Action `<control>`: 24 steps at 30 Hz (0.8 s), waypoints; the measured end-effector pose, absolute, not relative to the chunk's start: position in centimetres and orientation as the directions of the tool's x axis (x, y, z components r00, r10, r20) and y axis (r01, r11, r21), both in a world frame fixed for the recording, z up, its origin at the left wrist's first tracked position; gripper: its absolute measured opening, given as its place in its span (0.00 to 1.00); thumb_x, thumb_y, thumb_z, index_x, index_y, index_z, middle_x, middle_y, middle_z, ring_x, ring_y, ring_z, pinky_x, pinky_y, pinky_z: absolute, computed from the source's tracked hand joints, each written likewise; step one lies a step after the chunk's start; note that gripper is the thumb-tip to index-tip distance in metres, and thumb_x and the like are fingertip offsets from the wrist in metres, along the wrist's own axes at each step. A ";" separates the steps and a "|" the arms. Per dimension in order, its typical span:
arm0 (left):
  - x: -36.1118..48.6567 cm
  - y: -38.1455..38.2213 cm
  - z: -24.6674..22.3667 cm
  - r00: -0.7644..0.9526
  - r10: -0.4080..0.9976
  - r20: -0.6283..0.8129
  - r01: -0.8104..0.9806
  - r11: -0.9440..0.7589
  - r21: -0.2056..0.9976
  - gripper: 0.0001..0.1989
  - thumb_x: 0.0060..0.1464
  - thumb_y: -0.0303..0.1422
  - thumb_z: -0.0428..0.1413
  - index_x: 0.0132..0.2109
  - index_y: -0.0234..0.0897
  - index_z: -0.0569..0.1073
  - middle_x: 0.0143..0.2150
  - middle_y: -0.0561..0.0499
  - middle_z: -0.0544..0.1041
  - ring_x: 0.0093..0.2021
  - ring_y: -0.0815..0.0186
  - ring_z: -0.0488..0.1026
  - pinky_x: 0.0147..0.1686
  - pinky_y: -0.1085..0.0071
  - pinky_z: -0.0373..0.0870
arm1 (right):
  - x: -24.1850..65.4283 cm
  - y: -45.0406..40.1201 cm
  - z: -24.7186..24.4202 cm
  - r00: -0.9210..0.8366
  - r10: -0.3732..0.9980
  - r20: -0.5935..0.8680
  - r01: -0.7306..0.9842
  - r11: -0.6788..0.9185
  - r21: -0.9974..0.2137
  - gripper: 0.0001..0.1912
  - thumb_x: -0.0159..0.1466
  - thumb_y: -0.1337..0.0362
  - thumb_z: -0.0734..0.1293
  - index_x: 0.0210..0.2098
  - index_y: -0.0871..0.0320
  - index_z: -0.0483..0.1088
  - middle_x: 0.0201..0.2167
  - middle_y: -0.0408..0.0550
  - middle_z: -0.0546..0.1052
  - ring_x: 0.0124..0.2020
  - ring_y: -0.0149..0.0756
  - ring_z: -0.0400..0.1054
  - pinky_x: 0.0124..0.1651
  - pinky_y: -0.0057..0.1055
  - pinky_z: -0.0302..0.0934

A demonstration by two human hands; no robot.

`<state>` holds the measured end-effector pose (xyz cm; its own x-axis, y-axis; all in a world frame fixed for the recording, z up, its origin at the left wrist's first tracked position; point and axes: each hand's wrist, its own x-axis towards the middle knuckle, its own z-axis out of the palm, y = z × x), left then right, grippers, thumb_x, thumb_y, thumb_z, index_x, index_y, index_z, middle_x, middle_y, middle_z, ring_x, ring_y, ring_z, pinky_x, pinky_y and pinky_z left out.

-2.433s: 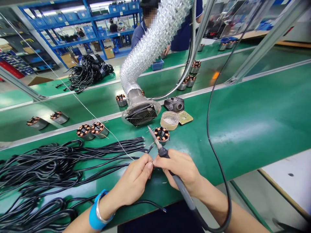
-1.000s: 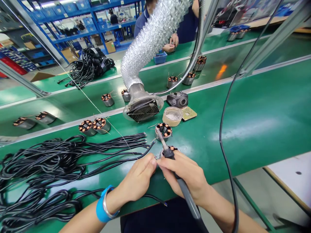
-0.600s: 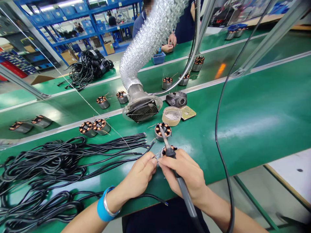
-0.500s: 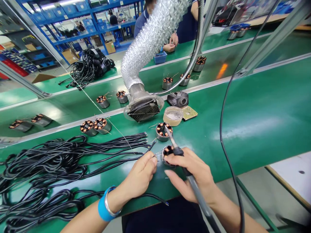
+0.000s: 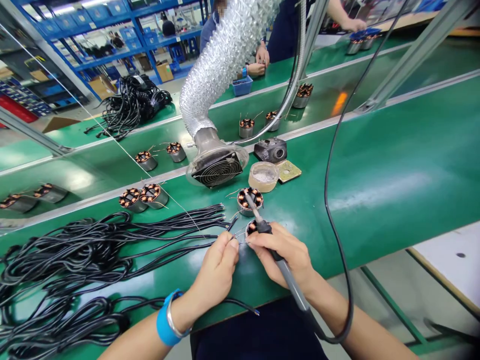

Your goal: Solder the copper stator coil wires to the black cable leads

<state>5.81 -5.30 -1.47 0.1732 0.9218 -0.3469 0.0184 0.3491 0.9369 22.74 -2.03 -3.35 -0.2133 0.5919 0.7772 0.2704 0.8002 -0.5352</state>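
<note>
My right hand point(image 5: 288, 252) is closed around a soldering iron point(image 5: 292, 280). The iron's tip points up and away, over a copper-wound motor stator point(image 5: 250, 206); I cannot tell if they touch. A second stator point(image 5: 250, 229) stands just in front of it, partly hidden by the iron and my right fingers, whose thumb and forefinger are close to its left side. Thin wires point(image 5: 240, 237) run from this stator to the pinched fingertips of my left hand point(image 5: 219, 267). Black cables point(image 5: 180, 222) lie to the left, some ends reaching my left fingers.
A fume duct point(image 5: 221, 167) hangs over the green bench point(image 5: 375, 200). Behind the stators sit a round solder dish point(image 5: 264, 176), a yellow sponge point(image 5: 289, 170) and a dark iron stand point(image 5: 270, 150). The iron's cord point(image 5: 330, 210) loops at right. Two stators point(image 5: 142, 197) stand left; co-workers' hands point(image 5: 258, 62) show beyond.
My right thumb and forefinger have closed in toward the near stator's left side, bringing the iron along. My left hand keeps its pinch. Another person's hand has appeared at the upper right.
</note>
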 end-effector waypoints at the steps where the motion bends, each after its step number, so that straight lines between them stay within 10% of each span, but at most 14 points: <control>1: 5.8 -5.4 -1.7 0.150 0.930 -0.336 0.035 0.334 0.942 0.20 0.61 0.50 0.49 0.31 0.40 0.57 0.24 0.60 0.53 0.22 0.73 0.46 0.19 0.76 0.46 | 22.8 -2.0 -3.2 -0.223 0.590 0.776 0.274 0.802 -0.530 0.19 0.61 0.80 0.65 0.47 0.55 0.69 0.35 0.48 0.79 0.35 0.36 0.73 0.41 0.38 0.71; 24: 6.5 -6.0 -2.2 0.192 0.930 -0.313 -0.136 0.341 0.930 0.23 0.60 0.53 0.51 0.30 0.38 0.57 0.24 0.61 0.53 0.22 0.75 0.46 0.20 0.77 0.47 | 25.0 -5.6 1.2 -0.199 0.703 0.683 0.268 0.709 -0.652 0.22 0.60 0.75 0.64 0.54 0.58 0.72 0.29 0.47 0.72 0.26 0.33 0.66 0.27 0.31 0.64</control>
